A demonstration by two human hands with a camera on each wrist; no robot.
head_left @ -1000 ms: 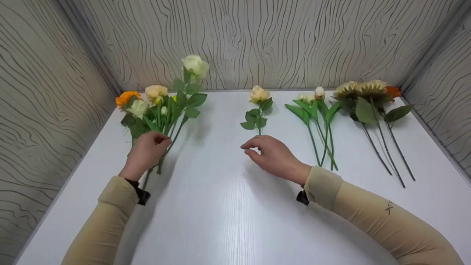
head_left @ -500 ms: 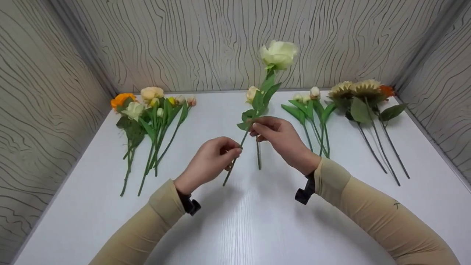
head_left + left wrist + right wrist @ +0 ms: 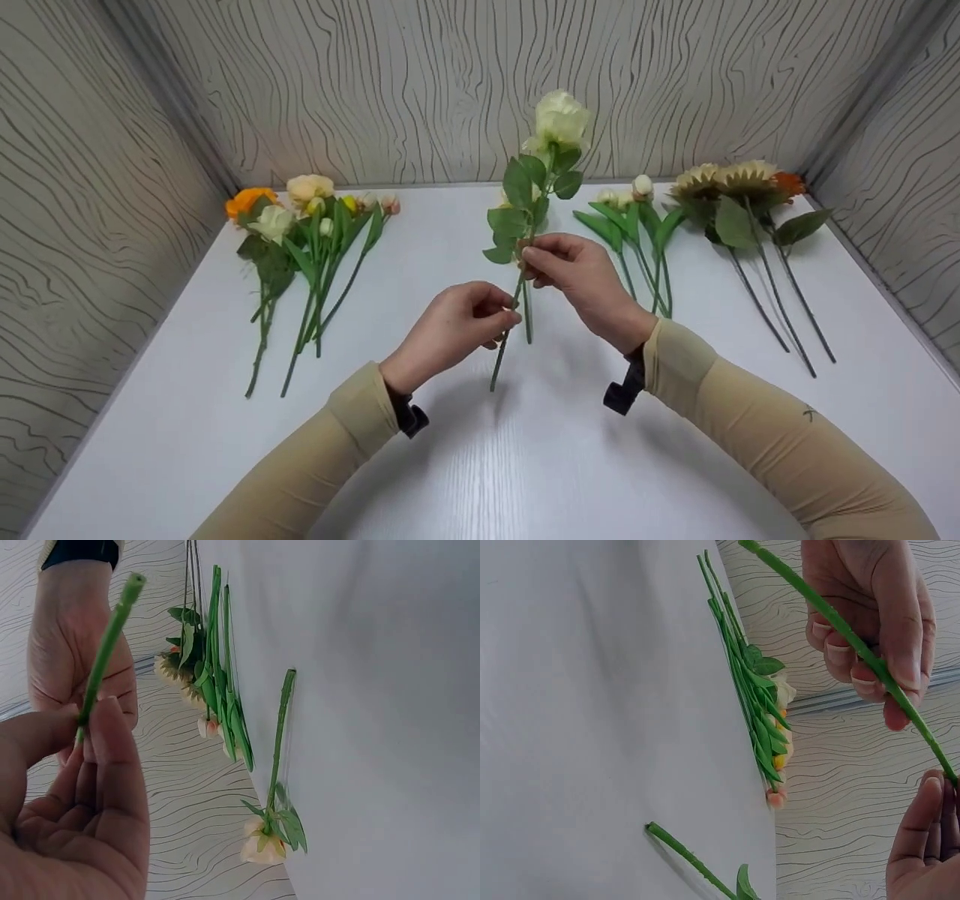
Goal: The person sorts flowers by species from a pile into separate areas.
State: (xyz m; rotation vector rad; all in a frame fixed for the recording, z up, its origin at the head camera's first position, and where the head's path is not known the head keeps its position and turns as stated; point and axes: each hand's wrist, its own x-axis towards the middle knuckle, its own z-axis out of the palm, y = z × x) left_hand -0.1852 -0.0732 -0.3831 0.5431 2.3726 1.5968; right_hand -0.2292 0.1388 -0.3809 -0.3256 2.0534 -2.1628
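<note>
A white rose (image 3: 561, 124) with green leaves is held up over the middle of the table, its bloom toward the back wall. My left hand (image 3: 461, 326) pinches the lower stem between thumb and fingers; the cut end pokes out below. Higher up, just under the leaves, my right hand (image 3: 574, 277) pinches the same stem (image 3: 855, 645). Behind it a peach rose (image 3: 262, 840) lies on the table, mostly covered by the held flower in the head view. Its bare stem shows plainly in the left wrist view.
On the left of the white table (image 3: 420, 480) lie an orange flower (image 3: 251, 202), a peach bloom (image 3: 310, 191), a smaller white rose (image 3: 274, 223) and several tulips (image 3: 326, 229). More tulips (image 3: 642, 191) and large cream flowers (image 3: 746, 180) lie at right. Patterned walls (image 3: 450, 75) enclose the back and sides.
The left hand has carried the white rose from the left bunch to the middle, where the right hand has taken hold of its stem too. Since then the stem has shifted slightly right and turned.
</note>
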